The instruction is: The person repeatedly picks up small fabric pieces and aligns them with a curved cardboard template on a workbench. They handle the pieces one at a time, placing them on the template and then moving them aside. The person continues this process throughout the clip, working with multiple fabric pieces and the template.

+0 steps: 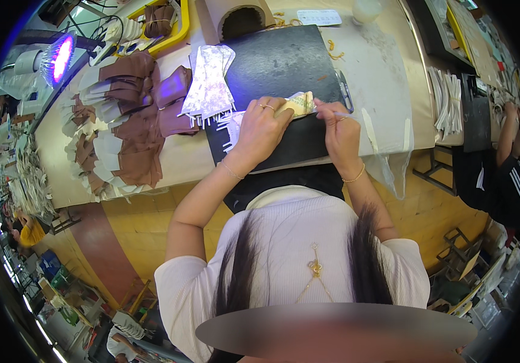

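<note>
A pale yellow patterned piece [300, 105] lies on a black board [278, 60]. My left hand [264, 128] is curled over its left end, fingers pressed onto it. At the other end, my right hand [340, 128] is closed in a pinch, with a thin, light stick-like tool [346, 115] between the fingers; its exact kind is too small to make out. White patterned cut pieces [209, 81] with strap-like white ends are stacked left of my left hand, overlapping the board. More white strips [233, 130] show partly beneath that hand.
Brown and white cut pieces [136, 142] lie in overlapping piles on the left of the table. A glowing lamp [61, 58] and a yellow tray [178, 30] stand beyond. A cardboard tube [242, 18] is behind the board, clear plastic sheeting [387, 139] at right. Another person [511, 175] works far right.
</note>
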